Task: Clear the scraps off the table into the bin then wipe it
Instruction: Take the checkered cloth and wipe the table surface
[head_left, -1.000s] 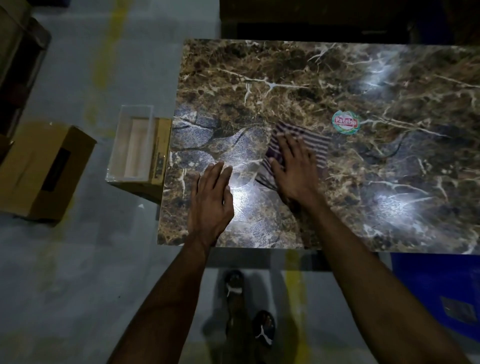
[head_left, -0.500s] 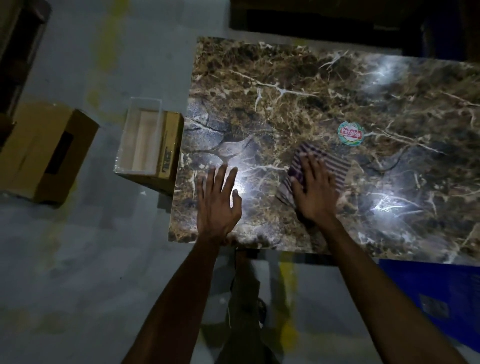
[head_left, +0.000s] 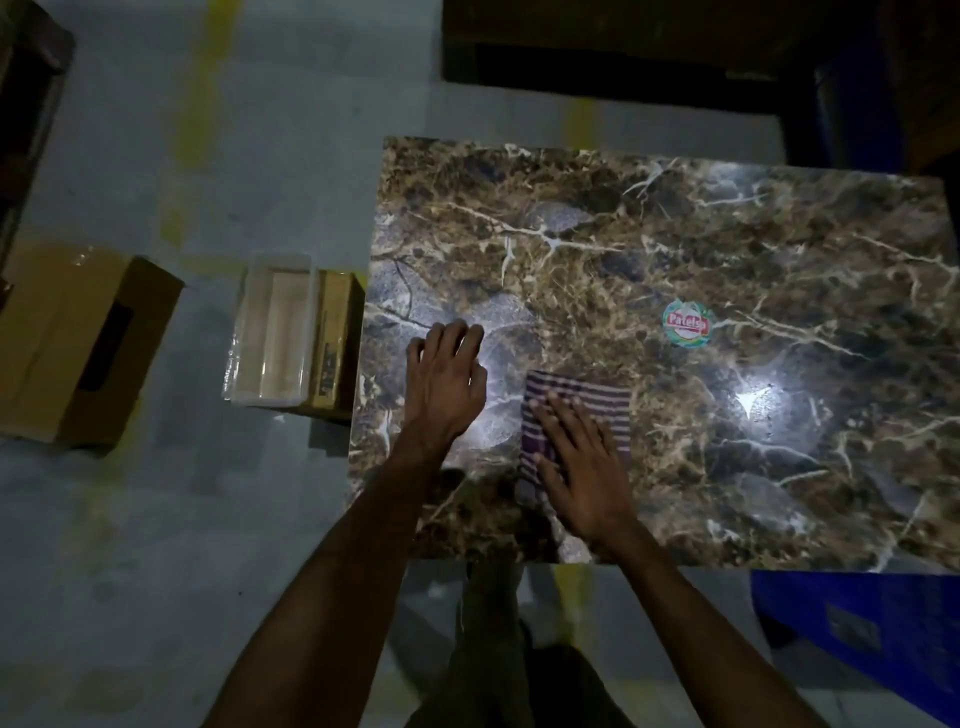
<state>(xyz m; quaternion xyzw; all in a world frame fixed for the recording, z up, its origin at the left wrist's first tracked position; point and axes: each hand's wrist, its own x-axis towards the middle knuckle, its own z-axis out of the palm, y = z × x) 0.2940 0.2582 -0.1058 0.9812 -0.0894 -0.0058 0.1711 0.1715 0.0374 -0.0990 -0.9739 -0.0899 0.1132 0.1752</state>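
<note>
While the left hand (head_left: 448, 387) braces open on the marble table (head_left: 779, 249), the right hand (head_left: 582, 467) presses flat on the striped cloth (head_left: 602, 402), unwiped marble stretching rightward.

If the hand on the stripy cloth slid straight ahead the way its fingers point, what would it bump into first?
Probably nothing: the right hand points up the bare table, passing left of the round sticker, I think.

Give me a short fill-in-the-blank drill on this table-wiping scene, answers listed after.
1. The right hand presses flat on a striped ____.
2. The left hand lies on the bare ____ top.
3. The clear bin stands off the table's ____ end.
4. The round sticker lies ____ of the cloth.

Answers: cloth; table; left; right
</note>
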